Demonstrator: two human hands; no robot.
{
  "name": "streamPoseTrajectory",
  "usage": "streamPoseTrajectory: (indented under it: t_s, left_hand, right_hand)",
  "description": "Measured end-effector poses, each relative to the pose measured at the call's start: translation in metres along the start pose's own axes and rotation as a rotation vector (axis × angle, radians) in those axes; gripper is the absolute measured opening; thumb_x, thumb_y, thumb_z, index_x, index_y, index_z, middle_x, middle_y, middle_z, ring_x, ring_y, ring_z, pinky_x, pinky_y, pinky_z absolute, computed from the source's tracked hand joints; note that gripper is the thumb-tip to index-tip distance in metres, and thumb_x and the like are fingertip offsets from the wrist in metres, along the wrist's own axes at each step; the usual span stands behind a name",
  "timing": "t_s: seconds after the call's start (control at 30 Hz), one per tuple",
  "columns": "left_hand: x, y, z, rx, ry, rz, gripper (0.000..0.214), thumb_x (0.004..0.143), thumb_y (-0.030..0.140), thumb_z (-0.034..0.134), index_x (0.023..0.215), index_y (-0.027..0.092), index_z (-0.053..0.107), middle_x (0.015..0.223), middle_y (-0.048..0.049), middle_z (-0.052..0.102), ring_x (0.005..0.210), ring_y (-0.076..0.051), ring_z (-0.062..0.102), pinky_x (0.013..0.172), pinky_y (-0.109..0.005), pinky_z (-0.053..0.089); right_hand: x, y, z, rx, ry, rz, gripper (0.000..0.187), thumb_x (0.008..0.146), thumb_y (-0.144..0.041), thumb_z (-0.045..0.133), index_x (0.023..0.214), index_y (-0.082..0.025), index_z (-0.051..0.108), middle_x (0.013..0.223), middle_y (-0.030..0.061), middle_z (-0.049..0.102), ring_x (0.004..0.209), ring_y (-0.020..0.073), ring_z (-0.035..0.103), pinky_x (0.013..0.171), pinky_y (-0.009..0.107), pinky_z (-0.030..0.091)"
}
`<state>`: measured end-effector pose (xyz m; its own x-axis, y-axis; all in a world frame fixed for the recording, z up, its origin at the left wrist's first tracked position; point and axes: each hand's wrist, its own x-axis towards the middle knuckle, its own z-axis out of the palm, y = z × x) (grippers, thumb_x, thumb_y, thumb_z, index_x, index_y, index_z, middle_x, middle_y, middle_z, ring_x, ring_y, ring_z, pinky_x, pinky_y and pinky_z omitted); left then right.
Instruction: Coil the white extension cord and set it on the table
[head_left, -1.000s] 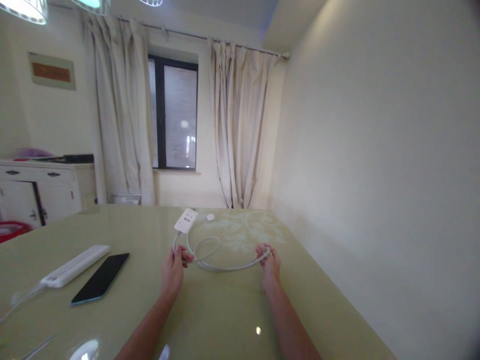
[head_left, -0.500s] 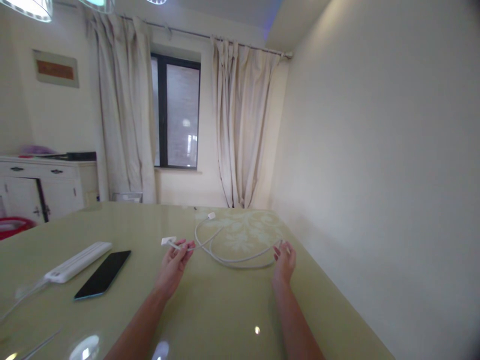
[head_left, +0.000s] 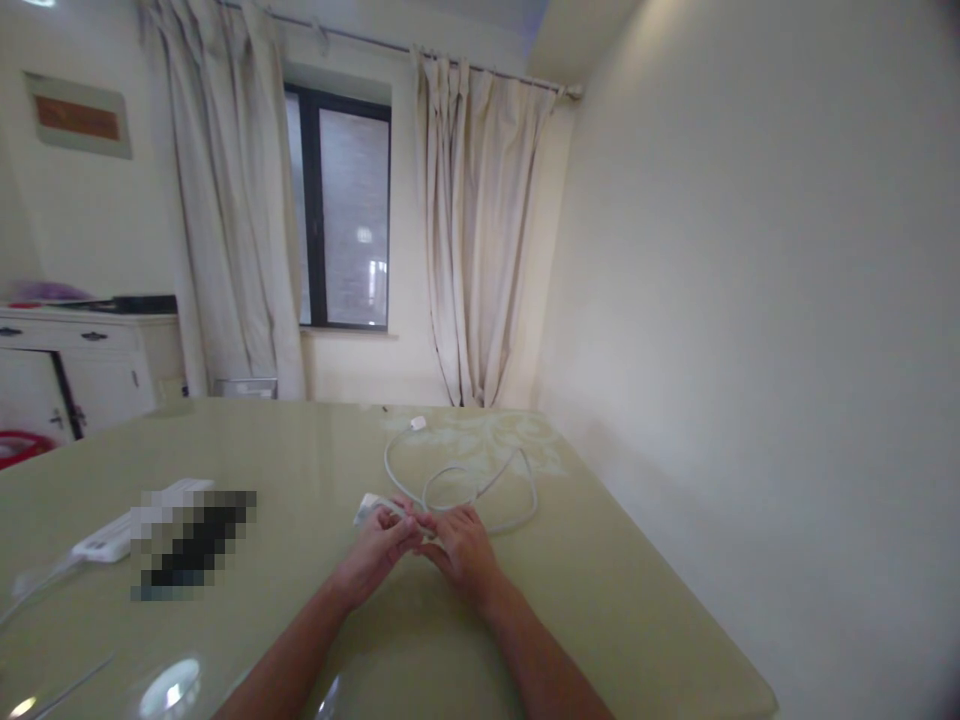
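A pale cable (head_left: pixel 534 490) lies in loose loops on the table, with a small white plug (head_left: pixel 418 424) at its far end. Near its other end, my left hand (head_left: pixel 379 550) pinches the cable just behind a white adapter-like block (head_left: pixel 366 508). My right hand (head_left: pixel 466 550) meets the left at the fingertips, closed on the same cable. Part of the cable is hidden by the fingers of both hands.
A white power strip (head_left: pixel 112 537) with its cord lies on the left of the glossy green table (head_left: pixel 645 600). Beside it is a dark phone (head_left: pixel 199 545), now pixelated. A plain wall (head_left: pixel 750 350) borders the table's right side.
My right hand has come from the right over to my left hand, and both now meet on the cable. The loops have shifted on the table. The view has turned slightly.
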<state>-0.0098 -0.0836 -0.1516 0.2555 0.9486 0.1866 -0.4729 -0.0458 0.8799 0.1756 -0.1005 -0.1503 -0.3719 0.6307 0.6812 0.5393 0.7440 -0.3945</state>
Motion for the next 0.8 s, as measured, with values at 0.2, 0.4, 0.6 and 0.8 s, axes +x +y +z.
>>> streamPoseTrajectory:
  t_s: [0.2,0.4,0.6,0.8]
  left_hand:
    - [-0.005,0.006,0.003,0.323,-0.157,-0.061,0.040,0.079,0.055,0.081,0.090,0.016,0.074,0.097,-0.0105,0.078,0.090,-0.019,0.072,0.079,-0.029,0.056]
    - [0.015,0.006,-0.008,0.513,-0.142,-0.170,0.058,0.086,0.072,0.058,0.080,0.015,0.067,0.079,-0.0100,0.074,0.068,-0.018,0.068,0.064,-0.030,0.052]
    - [0.066,-0.012,-0.024,1.435,0.063,0.026,0.043,0.096,0.041,0.044,0.126,0.017,0.064,0.144,-0.0173,0.060,0.139,-0.032,0.050,0.113,-0.049,0.040]
    - [0.059,-0.015,-0.027,1.626,0.001,0.021,0.044,0.100,0.038,0.031,0.093,0.018,0.069,0.108,-0.0154,0.070,0.108,-0.027,0.065,0.100,-0.040,0.045]
  right_hand:
    - [-0.003,0.021,-0.011,0.232,0.293,0.255,0.048,0.104,-0.053,0.046,0.073,-0.021,0.064,0.065,0.0006,0.060,0.062,0.0157,0.054,0.063,0.027,0.040]
    - [0.007,0.029,-0.034,0.456,0.797,0.475,0.055,0.101,-0.067,0.040,0.076,-0.020,0.055,0.058,-0.0052,0.048,0.054,0.0126,0.046,0.056,0.025,0.039]
    - [0.011,0.022,-0.053,0.539,1.005,0.405,0.045,0.103,-0.061,0.042,0.089,-0.021,0.055,0.052,-0.0104,0.041,0.051,0.0125,0.046,0.069,0.030,0.051]
    - [0.022,0.024,-0.119,0.458,1.143,0.313,0.041,0.103,-0.056,0.048,0.099,-0.018,0.062,0.050,-0.0118,0.036,0.046,0.0105,0.038,0.060,0.028,0.050]
